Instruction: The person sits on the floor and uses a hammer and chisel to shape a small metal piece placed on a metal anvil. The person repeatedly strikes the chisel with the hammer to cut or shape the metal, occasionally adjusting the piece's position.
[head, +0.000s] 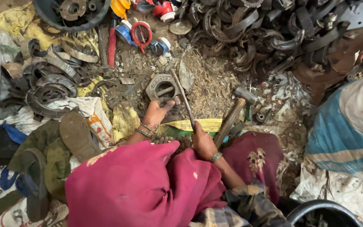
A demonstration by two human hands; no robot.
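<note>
Left hand: I see my left hand [156, 112] pressed down on the near edge of the grey square metal casting with a round hole [163, 87], fingers curled on its rim, pinning it to the ground.
Right hand: my right hand [202, 143] is clenched round the lower end of the long thin grey metal rod [183, 97].
Rod: it slants up and left from my fist, its tip touching the casting's right side.
Casting: it lies flat on the dirt, in the middle of the littered ground, just ahead of my knees.
Hammer: a wooden-handled hammer with a grey steel head [236, 111] lies just right of the rod, untouched.
Far edge: a heap of dark curved metal scrap pieces [265, 33].
Left side: a worn brown sandal [77, 135] on cloth.
</note>
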